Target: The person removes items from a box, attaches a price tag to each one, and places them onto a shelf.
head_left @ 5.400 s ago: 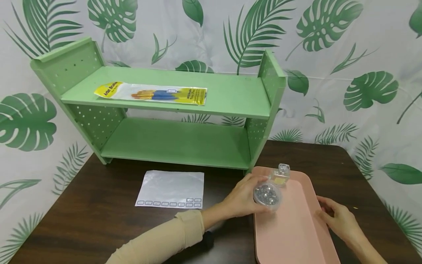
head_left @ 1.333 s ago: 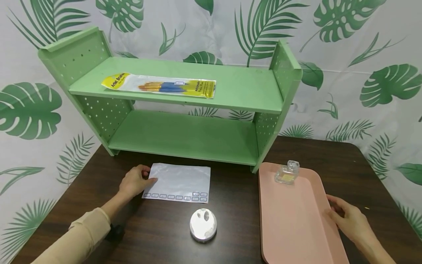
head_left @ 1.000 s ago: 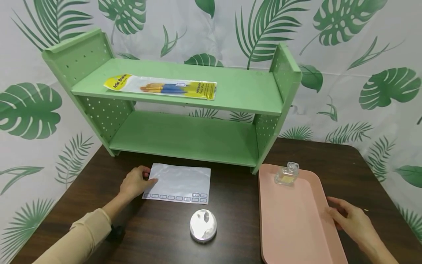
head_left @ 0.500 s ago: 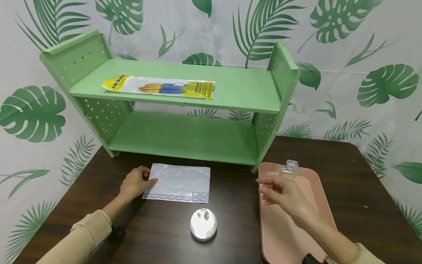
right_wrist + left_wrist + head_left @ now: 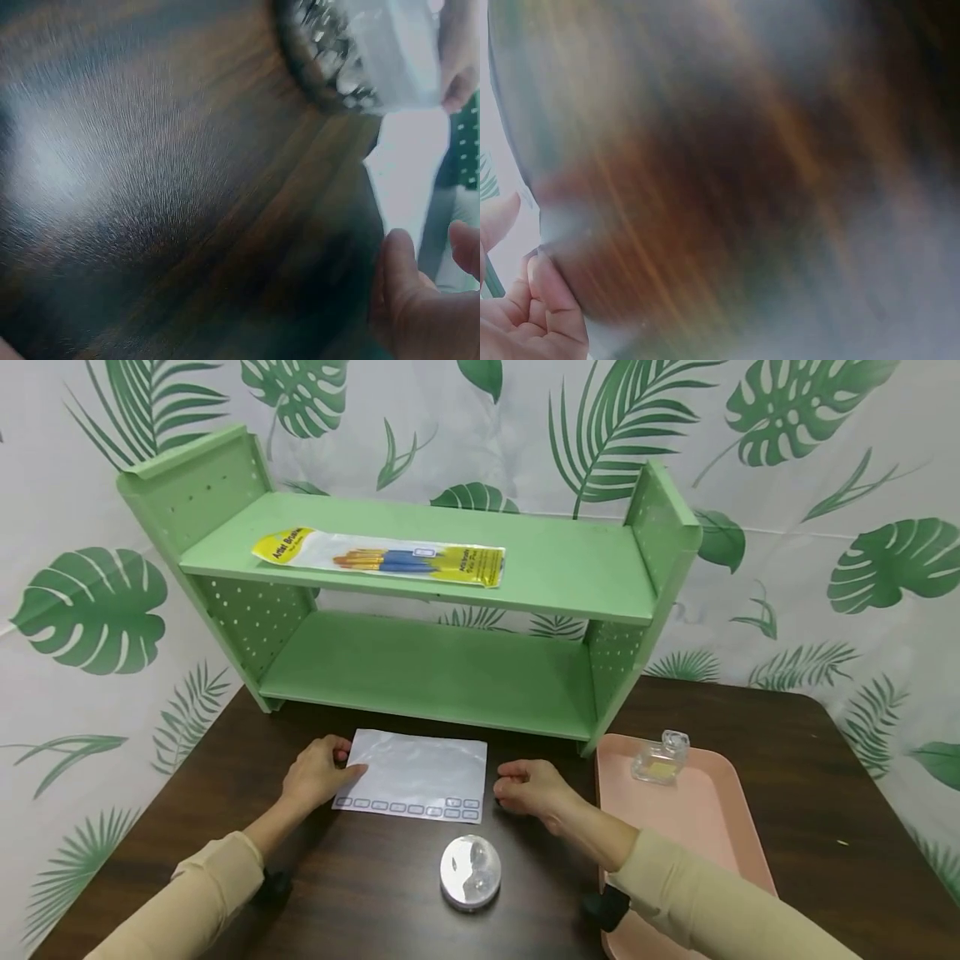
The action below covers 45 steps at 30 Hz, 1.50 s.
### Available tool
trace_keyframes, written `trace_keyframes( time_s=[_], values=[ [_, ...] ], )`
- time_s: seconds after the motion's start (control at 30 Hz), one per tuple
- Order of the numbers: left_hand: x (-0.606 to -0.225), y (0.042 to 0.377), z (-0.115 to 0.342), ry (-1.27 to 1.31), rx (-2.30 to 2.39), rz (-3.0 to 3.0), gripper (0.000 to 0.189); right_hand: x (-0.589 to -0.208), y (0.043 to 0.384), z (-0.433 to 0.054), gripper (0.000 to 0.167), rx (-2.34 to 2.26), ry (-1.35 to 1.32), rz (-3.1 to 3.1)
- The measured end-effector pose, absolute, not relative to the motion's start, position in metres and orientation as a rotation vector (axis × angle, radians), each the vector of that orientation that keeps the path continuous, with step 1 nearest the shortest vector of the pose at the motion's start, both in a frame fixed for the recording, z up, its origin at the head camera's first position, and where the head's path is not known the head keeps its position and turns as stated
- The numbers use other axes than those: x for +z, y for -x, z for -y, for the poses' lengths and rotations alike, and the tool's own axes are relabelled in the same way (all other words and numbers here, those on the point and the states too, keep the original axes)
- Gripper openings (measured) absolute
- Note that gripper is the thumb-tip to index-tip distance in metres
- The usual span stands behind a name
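A white sheet (image 5: 420, 768) with small blue-outlined labels along its lower edge lies on the dark table. My left hand (image 5: 315, 772) is at its left edge, thumb overlapping the sheet and fingers bent beside it. In the left wrist view a gap shows between that thumb (image 5: 499, 221) and the fingers (image 5: 551, 292). Just off the sheet's right edge, my right hand (image 5: 532, 789) holds nothing; its thumb and forefinger are apart in the right wrist view. In front of the sheet stands a round tub (image 5: 470, 872) with a shiny top; silvery pieces (image 5: 330, 45) show through its side.
A pink tray (image 5: 690, 818) lies on the right under my right sleeve, bearing a clear glass bottle (image 5: 662, 758) with a faceted stopper. Behind stands a green two-tier shelf (image 5: 420, 672) with a pack of artist brushes (image 5: 382, 557) on its upper board.
The tub of silvery pieces went from my left hand to the table. My left hand moved to the sheet's left edge. My right hand left the tray's right edge and crossed leftward to the sheet.
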<state>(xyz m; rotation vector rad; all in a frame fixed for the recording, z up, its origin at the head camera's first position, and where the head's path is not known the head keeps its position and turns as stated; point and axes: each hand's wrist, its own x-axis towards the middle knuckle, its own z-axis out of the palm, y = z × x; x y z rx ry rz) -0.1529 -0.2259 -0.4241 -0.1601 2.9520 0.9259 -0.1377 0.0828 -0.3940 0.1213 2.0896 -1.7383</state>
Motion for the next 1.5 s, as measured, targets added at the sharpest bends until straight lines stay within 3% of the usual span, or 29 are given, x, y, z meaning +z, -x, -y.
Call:
trace_keyframes(
  time_s=[0.37, 0.9, 1.3, 1.5],
  values=[
    [-0.42, 0.155, 0.22, 0.171, 0.934, -2.939, 0.043, -0.409, 0.162, -0.069, 0.038, -1.81, -0.23, -2.068],
    [-0.421, 0.157, 0.221, 0.19, 0.919, -2.959, 0.041, -0.412, 0.164, -0.062, 0.027, -1.79, -0.29, -2.07],
    [-0.423, 0.156, 0.224, 0.203, 0.915, -2.965, 0.04, -0.414, 0.161, -0.054, 0.024, -1.712, -0.183, -2.251],
    [-0.425, 0.154, 0.226, 0.194, 0.916, -2.968, 0.039, -0.415, 0.161, -0.052, 0.014, -1.608, -0.118, -2.357]
  ],
)
